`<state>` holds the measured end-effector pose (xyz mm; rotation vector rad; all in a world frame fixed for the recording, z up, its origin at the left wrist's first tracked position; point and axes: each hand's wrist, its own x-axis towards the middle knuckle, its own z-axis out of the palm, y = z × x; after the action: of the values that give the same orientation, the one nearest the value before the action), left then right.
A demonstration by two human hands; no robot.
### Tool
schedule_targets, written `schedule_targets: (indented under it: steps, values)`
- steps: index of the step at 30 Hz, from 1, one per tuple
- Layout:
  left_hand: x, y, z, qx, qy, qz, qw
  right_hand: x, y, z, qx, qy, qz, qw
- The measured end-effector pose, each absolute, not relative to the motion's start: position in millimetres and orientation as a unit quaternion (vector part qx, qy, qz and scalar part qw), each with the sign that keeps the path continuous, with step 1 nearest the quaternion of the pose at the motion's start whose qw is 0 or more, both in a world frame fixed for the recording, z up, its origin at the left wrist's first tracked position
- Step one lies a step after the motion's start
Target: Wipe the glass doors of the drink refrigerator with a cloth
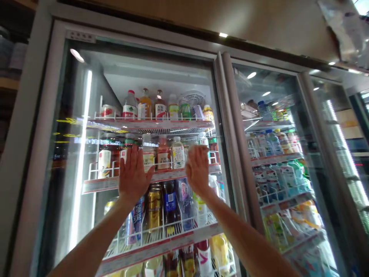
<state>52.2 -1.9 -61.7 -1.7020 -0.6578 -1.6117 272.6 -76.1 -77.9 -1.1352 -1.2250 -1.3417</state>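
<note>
Glass cooler door (167, 77) appeared shut, with both palms on it. Left hand (134, 175) and right hand (197, 171) lay flat against the pane, fingers (133, 156) pointing up and held close together, pinching nothing. Behind the fingertips stood bottled drinks (170, 156); below the wrists, cans (154, 207). The step looked like pressing on the pane; shifting it would call for even pressure from both palms, away from or toward the door frame (227, 134).
</note>
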Motion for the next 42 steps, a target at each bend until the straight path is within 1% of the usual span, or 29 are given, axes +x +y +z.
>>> schedule_targets:
  steps: [2,3,4,7,8,9,10,11,13,14,15,16,19,21,22,23,25,26,27,28,31,32,34,38,40,42]
  values:
    - [51.3,-1.3,-61.9,-0.654,-0.251,-0.623,0.349,255.3,-74.9,-84.1,-0.426,-0.592,-0.554,0.401]
    - [51.0,-0.8,-62.0,-0.651,-0.250,-0.624,0.353,256.5,-76.0,-86.8,-0.420,-0.605,-0.555,0.387]
    - [50.9,-0.4,-62.1,-0.649,-0.250,-0.624,0.356,264.4,-77.9,-88.7,-0.425,-0.590,-0.560,0.397]
    - [51.7,-0.1,-62.4,-0.647,-0.255,-0.620,0.363,303.2,-83.2,-85.9,-0.479,-0.451,-0.563,0.500]
    - [52.0,-0.4,-62.4,-0.647,-0.256,-0.619,0.364,310.6,-83.7,-82.7,-0.489,-0.415,-0.559,0.525]
    - [52.2,-0.8,-62.4,-0.647,-0.257,-0.618,0.364,311.7,-83.4,-79.0,-0.492,-0.404,-0.559,0.531]
    - [52.2,-1.2,-62.4,-0.648,-0.257,-0.618,0.363,306.9,-82.7,-75.4,-0.485,-0.422,-0.562,0.519]
    - [52.0,-1.6,-62.4,-0.648,-0.256,-0.619,0.362,297.7,-81.7,-72.1,-0.471,-0.465,-0.569,0.488]
    - [51.2,-1.8,-62.2,-0.649,-0.252,-0.621,0.358,278.2,-80.2,-66.4,-0.438,-0.559,-0.576,0.404]
    - [50.9,-1.8,-62.0,-0.650,-0.250,-0.623,0.357,273.3,-80.0,-64.2,-0.434,-0.581,-0.574,0.380]
    - [50.7,-1.7,-61.9,-0.649,-0.248,-0.624,0.358,273.7,-80.6,-62.9,-0.440,-0.580,-0.572,0.378]
    - [50.8,-1.7,-61.8,-0.648,-0.247,-0.625,0.359,279.1,-81.6,-62.6,-0.455,-0.558,-0.570,0.396]
    - [52.0,-2.4,-61.8,-0.645,-0.251,-0.621,0.367,304.7,-84.2,-70.0,-0.505,-0.435,-0.550,0.503]
    - [52.5,-3.2,-61.8,-0.646,-0.253,-0.619,0.369,306.7,-83.1,-80.2,-0.502,-0.404,-0.541,0.540]
    - [52.4,-3.5,-61.8,-0.646,-0.254,-0.618,0.369,300.8,-82.0,-85.8,-0.490,-0.424,-0.543,0.535]
    - [51.9,-3.7,-61.8,-0.647,-0.254,-0.618,0.368,292.4,-81.0,-91.2,-0.470,-0.468,-0.549,0.508]
    - [50.7,-3.6,-61.9,-0.647,-0.255,-0.618,0.366,277.9,-80.7,-99.5,-0.429,-0.567,-0.556,0.429]
    - [50.1,-3.3,-62.0,-0.648,-0.255,-0.619,0.364,276.3,-81.6,-102.3,-0.421,-0.591,-0.557,0.405]
    - [49.8,-3.0,-62.2,-0.649,-0.254,-0.619,0.362,279.6,-83.1,-104.1,-0.424,-0.588,-0.559,0.402]
    - [49.7,-2.8,-62.5,-0.651,-0.252,-0.620,0.360,286.9,-84.7,-105.3,-0.440,-0.561,-0.562,0.419]
    - [51.2,-2.1,-62.5,-0.655,-0.252,-0.617,0.356,310.9,-86.1,-106.1,-0.498,-0.421,-0.554,0.518]
    - [51.7,-1.8,-61.9,-0.655,-0.255,-0.616,0.357,311.9,-84.6,-106.0,-0.505,-0.397,-0.547,0.537]
    - [52.0,-1.3,-60.5,-0.652,-0.260,-0.616,0.359,299.8,-80.3,-106.2,-0.494,-0.427,-0.540,0.532]
    - [49.4,-2.6,-68.0,-0.651,-0.250,-0.617,0.366,274.3,-78.8,-107.8,-0.433,-0.573,-0.551,0.425]
    - [48.7,-5.0,-82.8,-0.662,-0.238,-0.603,0.375,285.7,-82.3,-107.4,-0.445,-0.550,-0.556,0.436]
    - [49.8,-7.4,-102.5,-0.674,-0.228,-0.584,0.391,302.9,-84.5,-106.4,-0.481,-0.475,-0.550,0.491]
